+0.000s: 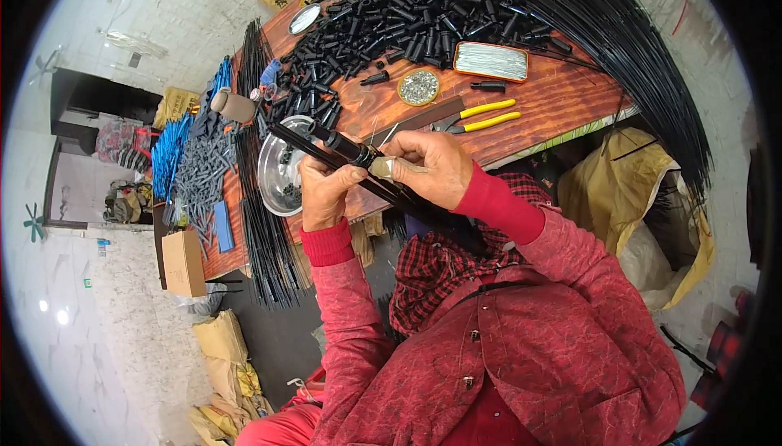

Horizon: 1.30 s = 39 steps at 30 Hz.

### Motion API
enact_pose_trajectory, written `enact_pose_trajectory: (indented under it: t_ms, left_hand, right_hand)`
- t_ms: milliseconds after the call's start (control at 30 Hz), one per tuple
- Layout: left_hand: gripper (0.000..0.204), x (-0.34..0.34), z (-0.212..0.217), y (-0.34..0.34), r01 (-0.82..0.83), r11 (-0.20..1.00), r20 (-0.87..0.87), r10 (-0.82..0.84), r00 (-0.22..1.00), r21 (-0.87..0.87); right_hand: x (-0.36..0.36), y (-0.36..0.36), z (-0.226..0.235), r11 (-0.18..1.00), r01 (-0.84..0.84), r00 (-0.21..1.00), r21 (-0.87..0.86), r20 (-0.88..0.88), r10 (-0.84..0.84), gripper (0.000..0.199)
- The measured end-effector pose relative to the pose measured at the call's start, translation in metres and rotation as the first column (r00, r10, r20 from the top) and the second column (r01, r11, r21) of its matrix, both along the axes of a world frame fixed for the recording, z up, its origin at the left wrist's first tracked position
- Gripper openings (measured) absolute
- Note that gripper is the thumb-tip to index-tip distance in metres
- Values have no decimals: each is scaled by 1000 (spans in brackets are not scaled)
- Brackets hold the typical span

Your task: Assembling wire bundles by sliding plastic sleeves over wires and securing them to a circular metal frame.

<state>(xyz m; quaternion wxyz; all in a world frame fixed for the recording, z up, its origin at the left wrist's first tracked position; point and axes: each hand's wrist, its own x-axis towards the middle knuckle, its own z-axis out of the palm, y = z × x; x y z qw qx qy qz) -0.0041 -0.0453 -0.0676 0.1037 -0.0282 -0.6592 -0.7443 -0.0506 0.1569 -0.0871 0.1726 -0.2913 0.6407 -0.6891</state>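
Black thin rods and a black tubular plastic fitting are held over the table's front edge. My left hand is closed around them from the left, its thumb pressed on top. From the right, my right hand pinches at the near end of the fitting. A pale wrap covers the tip of its thumb. Thin metal pins stick up beside the right fingers; whether they are held cannot be made out. A clear bowl with small dark parts stands behind my left hand.
A heap of black fittings covers the far wooden table. Yellow-handled pliers, a tray of metal pins and a dish of small metal parts lie right of centre. Long black rods overhang the right edge.
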Motion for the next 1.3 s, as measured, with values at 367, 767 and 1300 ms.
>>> enact_pose_trajectory:
  t_ms: [367, 767, 1300]
  left_hand:
    - [42, -3, 2, 8, 61, 994, -26, -59, 998, 90]
    - [40, 7, 7, 10, -8, 999, -3, 8, 1000, 37]
    - [52, 9, -10, 2, 155, 967, -100, -138, 985, 201]
  right_hand:
    - [3, 1, 4, 998, 60, 997, 8, -43, -59, 16]
    - [0, 1, 3, 1000, -4, 1000, -21, -14, 3, 16]
    - [6, -12, -3, 992, 61, 996, -111, -56, -68, 15]
